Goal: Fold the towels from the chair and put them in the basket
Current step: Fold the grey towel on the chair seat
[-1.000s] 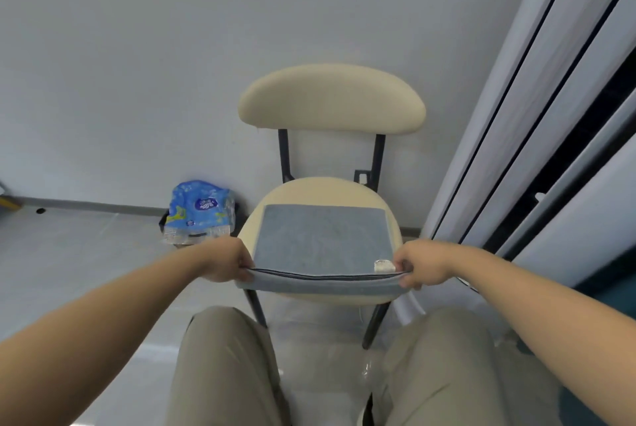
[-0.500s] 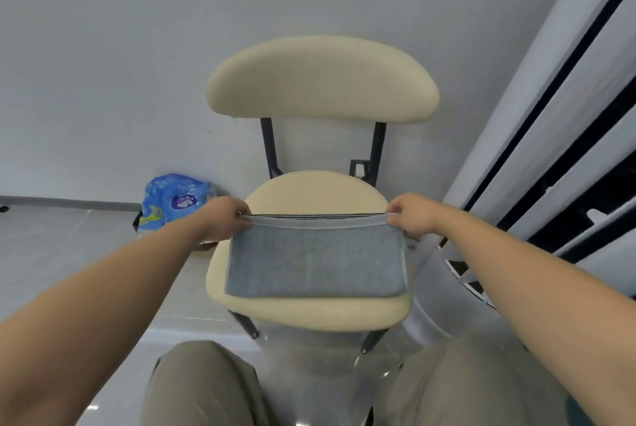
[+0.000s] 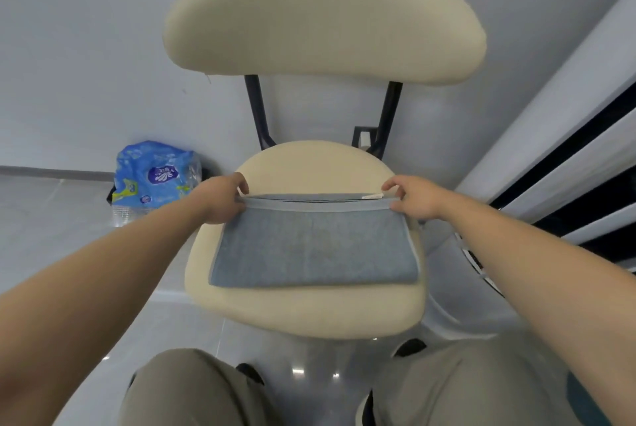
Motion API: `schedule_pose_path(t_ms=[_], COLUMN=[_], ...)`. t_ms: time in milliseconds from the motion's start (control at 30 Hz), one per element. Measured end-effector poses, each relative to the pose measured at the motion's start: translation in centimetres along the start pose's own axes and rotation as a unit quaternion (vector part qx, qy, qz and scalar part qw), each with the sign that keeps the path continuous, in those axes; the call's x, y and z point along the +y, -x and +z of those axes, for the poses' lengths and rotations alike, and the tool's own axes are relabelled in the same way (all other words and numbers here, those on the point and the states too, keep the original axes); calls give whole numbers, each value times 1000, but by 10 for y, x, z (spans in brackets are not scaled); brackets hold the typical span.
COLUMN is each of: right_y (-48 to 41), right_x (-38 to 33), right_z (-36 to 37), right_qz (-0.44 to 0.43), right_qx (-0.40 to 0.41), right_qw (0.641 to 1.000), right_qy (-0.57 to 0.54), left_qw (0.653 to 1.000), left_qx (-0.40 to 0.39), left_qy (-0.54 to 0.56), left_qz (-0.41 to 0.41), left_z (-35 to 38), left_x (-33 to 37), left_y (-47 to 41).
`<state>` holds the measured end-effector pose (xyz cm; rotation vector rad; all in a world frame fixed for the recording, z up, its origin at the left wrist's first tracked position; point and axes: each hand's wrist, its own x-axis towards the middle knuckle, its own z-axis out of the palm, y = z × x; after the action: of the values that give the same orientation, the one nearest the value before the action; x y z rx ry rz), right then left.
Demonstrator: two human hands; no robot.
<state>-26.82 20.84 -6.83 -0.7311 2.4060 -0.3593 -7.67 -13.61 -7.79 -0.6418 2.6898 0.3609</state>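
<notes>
A blue-grey towel (image 3: 315, 246) lies folded in half on the cream seat of the chair (image 3: 303, 312), its fold toward me and its loose edges at the far side. My left hand (image 3: 220, 198) pinches the towel's far left corner. My right hand (image 3: 413, 198) pinches the far right corner, beside a small white label. Both far edges lie lined up on each other. A white basket (image 3: 481, 274) shows partly at the right of the chair, behind my right forearm.
The chair's cream backrest (image 3: 323, 16) stands against a grey wall. A blue plastic pack (image 3: 155, 177) sits on the floor at the left of the chair. White and black panels (image 3: 564, 157) run along the right. My knees fill the bottom of the view.
Both hands carried the towel's near edge up and over to the far edge, folding it in half on the seat. The camera has moved closer to the chair.
</notes>
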Motion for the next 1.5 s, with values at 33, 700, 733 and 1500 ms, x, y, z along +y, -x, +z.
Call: schedule_pose_path(t_ms=[33,700,733,1500], right_y=[0,110,117,116], right_x=[-2,-62,-67,-5], right_z=[-2,-104,-108,95], right_qz=[-3,-29,-35,219], right_qx=[-11,85,111,143], right_qw=[1000,996,992,841], right_qy=[19,-24,-54,-474], left_qw=[1000,992,987,980], left_qx=[-13,117,140,151], left_qy=[-2,39,72,-38], left_qz=[2,34,27,-125], left_z=[-2,-125,-131,60], left_x=[1,13,15,46], left_y=[-1,121,127,138])
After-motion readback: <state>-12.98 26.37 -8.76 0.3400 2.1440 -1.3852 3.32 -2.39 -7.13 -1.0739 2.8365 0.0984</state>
